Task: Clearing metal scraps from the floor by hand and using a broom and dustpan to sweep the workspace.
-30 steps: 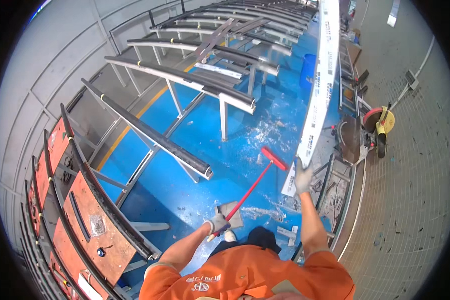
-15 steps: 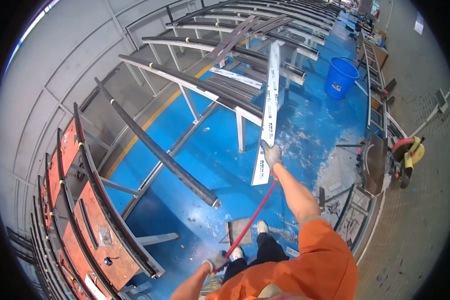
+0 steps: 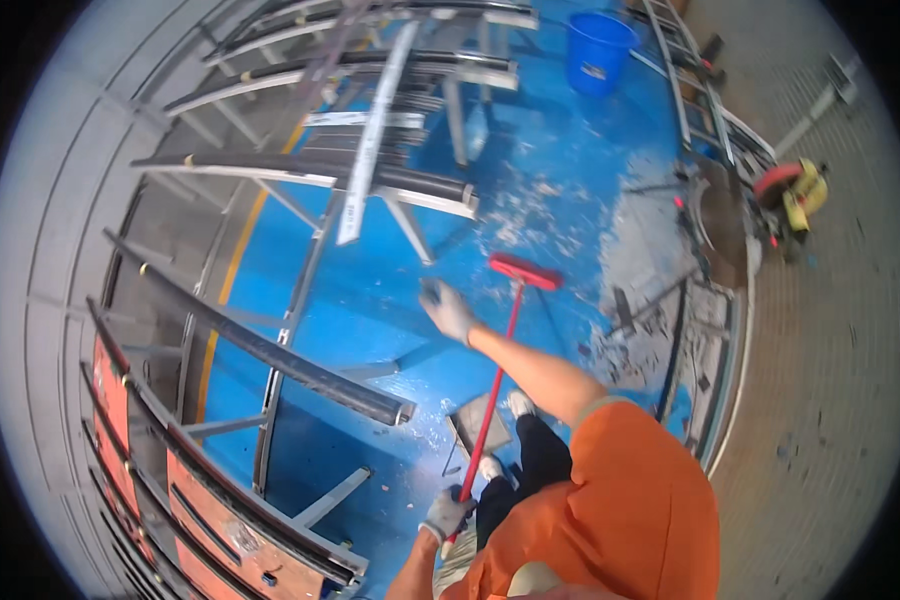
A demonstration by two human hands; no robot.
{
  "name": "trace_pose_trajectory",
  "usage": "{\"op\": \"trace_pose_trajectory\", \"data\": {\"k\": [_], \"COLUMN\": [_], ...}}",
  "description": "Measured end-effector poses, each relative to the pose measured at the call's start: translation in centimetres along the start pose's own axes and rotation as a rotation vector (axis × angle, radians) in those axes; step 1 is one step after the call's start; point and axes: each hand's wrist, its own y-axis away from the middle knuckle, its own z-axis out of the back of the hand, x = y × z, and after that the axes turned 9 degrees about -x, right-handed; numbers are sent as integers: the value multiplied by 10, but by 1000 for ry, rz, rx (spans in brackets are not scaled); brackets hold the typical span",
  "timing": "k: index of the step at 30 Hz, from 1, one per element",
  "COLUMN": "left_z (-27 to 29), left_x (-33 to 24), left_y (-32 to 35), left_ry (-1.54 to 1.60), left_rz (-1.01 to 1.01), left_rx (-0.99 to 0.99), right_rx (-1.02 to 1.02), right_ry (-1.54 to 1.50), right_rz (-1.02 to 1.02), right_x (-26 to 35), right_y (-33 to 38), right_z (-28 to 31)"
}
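Observation:
My left hand point(image 3: 448, 515), in a pale work glove, is closed round the red handle of a push broom point(image 3: 497, 390). The broom's wide red head point(image 3: 526, 271) rests on the blue floor beyond my feet. My right hand point(image 3: 450, 312), gloved too, is stretched forward over the floor, fingers apart and holding nothing. Ahead of it, a long white strip with printed film point(image 3: 375, 140) lies across the dark padded bars of a rack point(image 3: 390, 178), its near end jutting past the bar. A gap shows between that end and my right hand.
A padded bar point(image 3: 270, 350) juts in from the left, with a rack over orange boards point(image 3: 210, 490) below it. A grey flat piece point(image 3: 478, 425) lies by my shoes. Debris point(image 3: 640, 345), a ladder point(image 3: 685, 85) and a yellow-red power tool point(image 3: 795, 195) are right; a blue bucket point(image 3: 600, 55) stands farther back.
My right hand has let go of the white strip, which now rests on the rack. The broom's head has come into sight, and the view has swung to the right and down.

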Motion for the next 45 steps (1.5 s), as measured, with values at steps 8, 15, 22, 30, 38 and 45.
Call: {"op": "trace_pose_trajectory", "data": {"k": [8, 15, 22, 30, 38, 45], "left_z": [-22, -102, -9, 14, -21, 0], "left_x": [-10, 11, 124, 209, 173, 210], "left_y": [-23, -70, -144, -220, -221, -274], "left_ry": [-30, -122, -884, -625, -969, -860], "left_rz": [-268, -822, -62, -19, -130, 30], "left_rx": [31, -114, -509, -271, -537, -150], "right_rx": [119, -524, -416, -466, -718, -778], "right_ry": [-689, 188, 148, -234, -388, -522], "right_rz": [-1107, -934, -1086, -1539, -1673, -1617], "right_x": [1, -97, -48, 69, 89, 82], "right_y": [274, 299, 445, 591, 608, 587], "right_z": [105, 157, 268, 314, 295, 289]}}
